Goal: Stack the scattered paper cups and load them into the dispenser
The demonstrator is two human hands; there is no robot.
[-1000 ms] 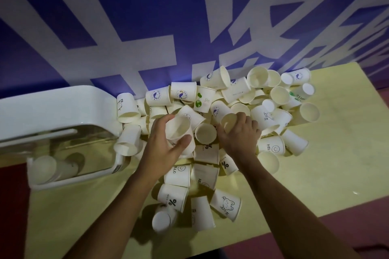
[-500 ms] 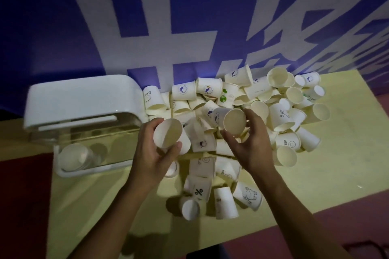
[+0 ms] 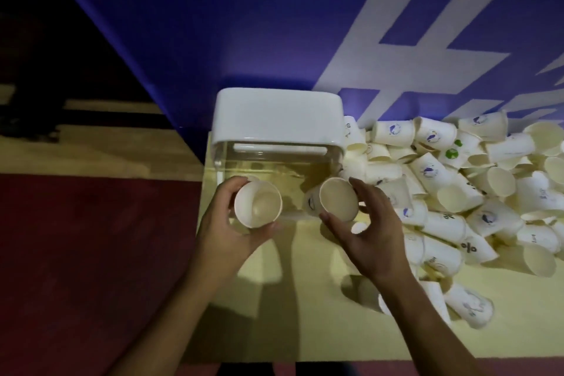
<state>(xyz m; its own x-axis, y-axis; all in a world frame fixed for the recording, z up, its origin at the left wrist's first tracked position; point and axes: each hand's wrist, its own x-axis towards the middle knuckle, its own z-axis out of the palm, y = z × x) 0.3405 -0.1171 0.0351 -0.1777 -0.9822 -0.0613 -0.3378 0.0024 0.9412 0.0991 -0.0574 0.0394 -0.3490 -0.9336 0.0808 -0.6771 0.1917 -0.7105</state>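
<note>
Head view: the left hand (image 3: 225,232) grips one paper cup, the left cup (image 3: 258,204), with the thumb on the near rim and the fingers curled round the far side. The cup's open mouth faces the camera.

The right hand (image 3: 372,232) pinches a second paper cup, the right cup (image 3: 337,203), between thumb and fingers. Its mouth also faces the camera, and a dark printed mark shows on its side.

The two cups are side by side, not touching, directly in front of the dispenser (image 3: 279,119). The dispenser has a white top and a clear body and stands at the left end of the yellow table (image 3: 305,314).

The pile of cups (image 3: 457,186) lies scattered on the table, to the right of the dispenser and touching it. Most of these cups lie on their sides.

A blue wall (image 3: 244,24) with white markings rises behind the table. Red floor (image 3: 91,253) is visible at left.
</note>
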